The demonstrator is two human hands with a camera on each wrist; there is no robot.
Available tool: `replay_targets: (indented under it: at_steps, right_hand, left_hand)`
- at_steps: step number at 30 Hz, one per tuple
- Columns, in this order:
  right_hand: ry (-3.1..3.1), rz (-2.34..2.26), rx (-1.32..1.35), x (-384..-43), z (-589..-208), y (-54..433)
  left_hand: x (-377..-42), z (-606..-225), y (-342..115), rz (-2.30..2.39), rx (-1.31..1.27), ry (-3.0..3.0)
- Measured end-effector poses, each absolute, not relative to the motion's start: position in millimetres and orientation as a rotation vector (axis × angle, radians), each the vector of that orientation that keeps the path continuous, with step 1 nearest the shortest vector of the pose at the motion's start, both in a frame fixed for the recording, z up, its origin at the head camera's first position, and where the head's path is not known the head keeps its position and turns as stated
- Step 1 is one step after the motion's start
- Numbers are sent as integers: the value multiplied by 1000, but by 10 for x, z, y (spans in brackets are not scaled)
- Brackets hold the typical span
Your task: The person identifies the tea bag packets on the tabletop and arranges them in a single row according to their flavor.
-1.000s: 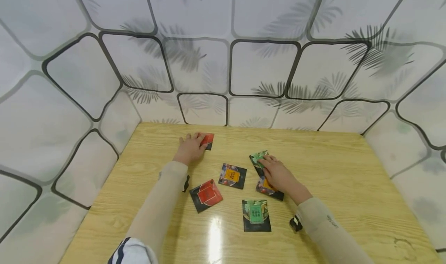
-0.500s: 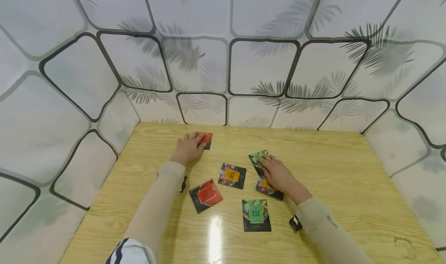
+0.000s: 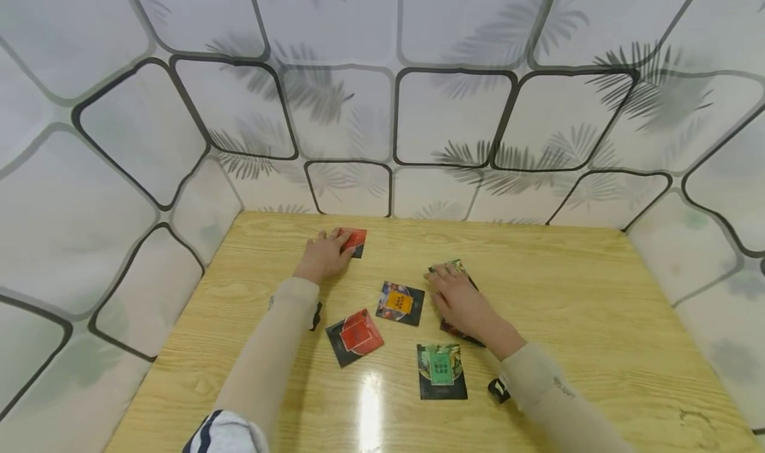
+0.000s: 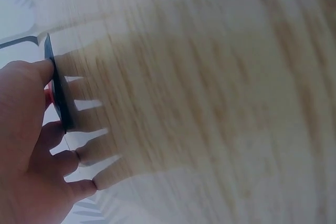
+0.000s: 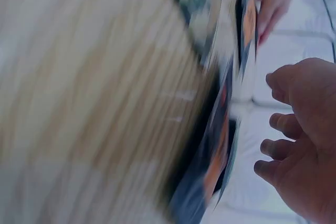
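Near the table's back left, my left hand (image 3: 325, 255) rests on a small red-and-black packet (image 3: 356, 243), with its fingers spread. In the left wrist view, the thumb and a finger touch that packet (image 4: 61, 100), seen almost edge-on, while the other fingertips are down on the table. My right hand (image 3: 463, 300) is over a green packet (image 3: 459, 264) and an orange-and-purple packet (image 3: 459, 334) lying partly under it. The right wrist view has this hand (image 5: 307, 140) with loosely bent fingers, apart from the blurred orange packet (image 5: 212, 169). The hand hides most of both packets.
Between the arms lie another orange packet (image 3: 399, 303), a red packet (image 3: 355, 337) and a green packet (image 3: 441, 372), all flat on the wooden table (image 3: 568, 273). Patterned walls (image 3: 454, 117) rise at the table's back and sides.
My right hand has shifted slightly left, covering more of the green and orange packets, and its fingers have come off the green packet's middle. The left hand stays on the red packet.
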State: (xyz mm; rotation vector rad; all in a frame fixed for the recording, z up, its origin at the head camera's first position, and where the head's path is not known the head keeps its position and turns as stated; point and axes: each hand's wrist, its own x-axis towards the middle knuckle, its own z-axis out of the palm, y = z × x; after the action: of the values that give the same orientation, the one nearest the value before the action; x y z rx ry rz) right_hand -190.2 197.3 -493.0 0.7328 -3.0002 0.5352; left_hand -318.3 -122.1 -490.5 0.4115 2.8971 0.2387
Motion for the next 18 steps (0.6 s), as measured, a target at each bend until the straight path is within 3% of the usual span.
replay_targets:
  at_steps: [18]
  right_hand:
    - [-3023, 547, 1097, -1653, -4846, 1226]
  left_hand:
    - [-3212, -4944, -1234, 240, 390, 2892]
